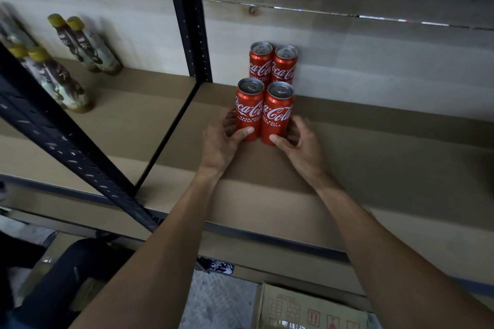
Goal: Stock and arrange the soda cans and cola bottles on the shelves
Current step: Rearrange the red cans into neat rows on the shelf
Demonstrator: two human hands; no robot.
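Several red cola cans stand upright in two rows on the brown shelf board (pixel 361 157), near the back wall. My left hand (pixel 222 139) grips the front left can (pixel 248 109) low on its side, thumb on the front. My right hand (pixel 296 141) grips the front right can (pixel 276 112) the same way. The two front cans touch each other. Behind them stand the back left can (pixel 260 61) and the back right can (pixel 284 64). On the neighbouring shelf bay to the left stand several yellow-capped cola bottles (pixel 88 45), blurred.
A black metal upright (pixel 189 19) at the back divides the two bays, and a front post (pixel 69 147) slants across the left. A cardboard box (pixel 307 310) lies on the floor below the shelf edge. The board stretches bare to the right of the cans.
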